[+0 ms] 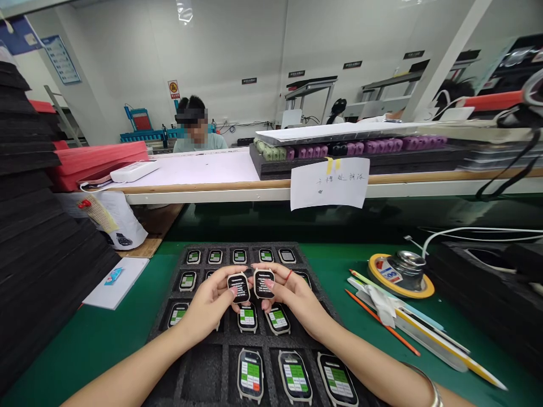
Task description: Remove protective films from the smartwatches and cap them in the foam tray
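Observation:
Over a black foam tray (203, 373), my left hand (207, 305) pinches a watch body (238, 288) between thumb and fingers. Its screen is lit with white text on black. Close beside it, my right hand (292, 294) grips a second watch body (264, 284) showing similar text, its thumb on the screen. Several more watch bodies lie in the tray's compartments, most with green and white grids on their screens; one in the front row (250, 374) also shows a red cell. The compartment at the front left holds no watch.
On the right lie an orange stick (382, 322), a pen, tweezers-like tools and a round yellow-rimmed container (401, 274). Black foam trays (38, 226) are stacked at the left. A shelf (212, 196) crosses behind, with a person beyond it.

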`<state>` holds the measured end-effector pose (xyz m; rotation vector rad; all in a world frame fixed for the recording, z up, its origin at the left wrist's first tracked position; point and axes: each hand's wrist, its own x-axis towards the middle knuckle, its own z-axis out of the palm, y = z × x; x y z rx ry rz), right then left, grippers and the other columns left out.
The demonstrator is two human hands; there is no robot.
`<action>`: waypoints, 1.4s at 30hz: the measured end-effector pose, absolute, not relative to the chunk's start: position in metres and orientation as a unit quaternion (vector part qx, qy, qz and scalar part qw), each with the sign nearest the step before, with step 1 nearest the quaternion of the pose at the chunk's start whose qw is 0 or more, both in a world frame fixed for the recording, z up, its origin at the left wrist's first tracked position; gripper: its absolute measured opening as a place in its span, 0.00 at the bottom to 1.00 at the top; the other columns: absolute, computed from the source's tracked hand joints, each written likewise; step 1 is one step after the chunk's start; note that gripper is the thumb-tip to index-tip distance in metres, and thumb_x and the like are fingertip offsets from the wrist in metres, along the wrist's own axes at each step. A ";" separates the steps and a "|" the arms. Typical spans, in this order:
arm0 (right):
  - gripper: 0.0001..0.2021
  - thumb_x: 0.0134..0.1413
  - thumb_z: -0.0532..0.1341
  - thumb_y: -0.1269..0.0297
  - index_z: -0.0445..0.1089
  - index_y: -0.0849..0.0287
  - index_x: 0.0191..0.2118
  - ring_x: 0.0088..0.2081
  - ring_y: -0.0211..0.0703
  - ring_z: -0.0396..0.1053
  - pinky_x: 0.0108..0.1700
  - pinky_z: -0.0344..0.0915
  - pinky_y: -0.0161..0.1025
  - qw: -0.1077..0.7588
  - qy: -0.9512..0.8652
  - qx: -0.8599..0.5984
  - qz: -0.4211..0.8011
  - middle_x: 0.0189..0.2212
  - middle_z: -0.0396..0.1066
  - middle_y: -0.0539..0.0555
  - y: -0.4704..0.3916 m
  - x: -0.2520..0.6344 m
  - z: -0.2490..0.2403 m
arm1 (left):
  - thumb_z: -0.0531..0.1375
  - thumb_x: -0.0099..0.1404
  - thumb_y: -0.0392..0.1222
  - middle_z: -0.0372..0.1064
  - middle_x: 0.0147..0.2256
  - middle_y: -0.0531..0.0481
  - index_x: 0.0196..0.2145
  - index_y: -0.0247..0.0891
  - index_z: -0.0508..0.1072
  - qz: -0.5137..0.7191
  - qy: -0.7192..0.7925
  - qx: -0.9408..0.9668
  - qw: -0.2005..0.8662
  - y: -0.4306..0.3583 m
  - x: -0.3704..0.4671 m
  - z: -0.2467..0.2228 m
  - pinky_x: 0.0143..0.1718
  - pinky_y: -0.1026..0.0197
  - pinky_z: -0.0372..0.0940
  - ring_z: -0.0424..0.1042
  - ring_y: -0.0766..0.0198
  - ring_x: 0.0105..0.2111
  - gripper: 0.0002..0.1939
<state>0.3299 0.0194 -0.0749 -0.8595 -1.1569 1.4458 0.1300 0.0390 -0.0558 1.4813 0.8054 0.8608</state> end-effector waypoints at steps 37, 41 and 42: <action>0.33 0.53 0.68 0.51 0.68 0.66 0.60 0.50 0.62 0.66 0.55 0.65 0.57 0.187 -0.897 -0.355 0.185 0.50 0.71 0.66 -0.038 0.250 -0.055 | 0.65 0.59 0.41 0.68 0.53 0.50 0.56 0.55 0.71 0.133 0.534 0.784 0.288 -0.047 -0.001 -0.036 0.58 0.52 0.62 0.68 0.52 0.54 0.27; 0.25 0.57 0.66 0.57 0.70 0.57 0.59 0.53 0.60 0.68 0.56 0.66 0.55 0.216 -0.861 -0.403 0.225 0.53 0.71 0.63 -0.060 0.297 -0.047 | 0.62 0.63 0.43 0.70 0.54 0.50 0.53 0.55 0.74 0.139 0.543 0.789 0.252 -0.044 -0.007 -0.044 0.58 0.53 0.64 0.69 0.52 0.55 0.20; 0.22 0.58 0.65 0.58 0.72 0.54 0.57 0.52 0.59 0.69 0.55 0.67 0.54 0.236 -0.845 -0.424 0.222 0.52 0.72 0.62 -0.067 0.315 -0.046 | 0.61 0.64 0.45 0.70 0.54 0.51 0.52 0.56 0.74 0.139 0.543 0.792 0.242 -0.042 -0.010 -0.047 0.57 0.54 0.65 0.70 0.52 0.55 0.19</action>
